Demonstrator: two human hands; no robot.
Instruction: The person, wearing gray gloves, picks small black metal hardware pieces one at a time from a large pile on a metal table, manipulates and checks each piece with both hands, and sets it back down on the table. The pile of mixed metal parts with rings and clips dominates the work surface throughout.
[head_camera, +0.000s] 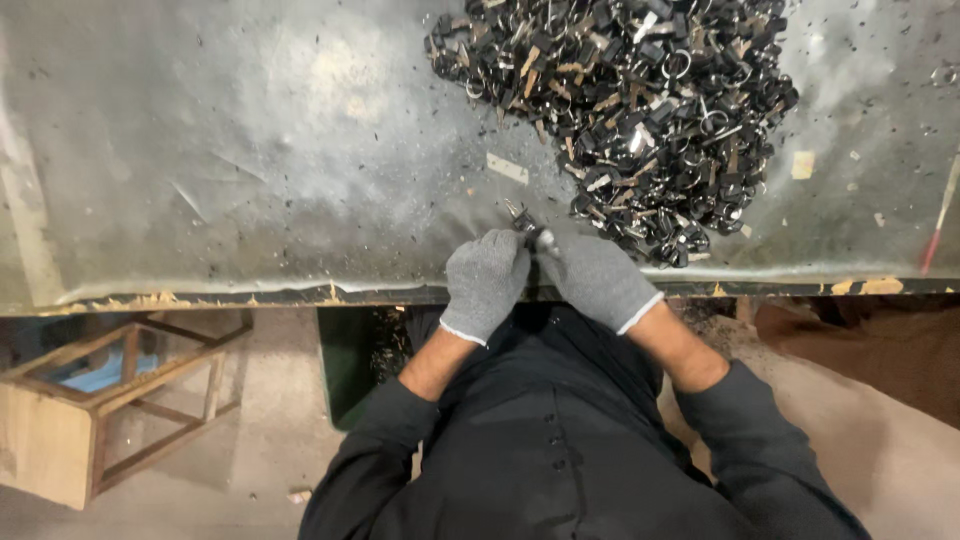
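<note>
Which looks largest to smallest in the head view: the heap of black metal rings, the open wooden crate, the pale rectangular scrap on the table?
1. Heap of black metal rings
2. Open wooden crate, partly cut off, farther down
3. Pale rectangular scrap

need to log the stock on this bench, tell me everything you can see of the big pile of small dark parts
The pile is a loose, dense heap of small black pieces mixed with shiny metal rings and short tan strips, jumbled at all angles. It lies on the grey, dusty table, at its far right, and runs out of view at the top edge. Its near edge spills towards the right hand, which sits just short of it. Stray bits lie scattered around it.
</note>
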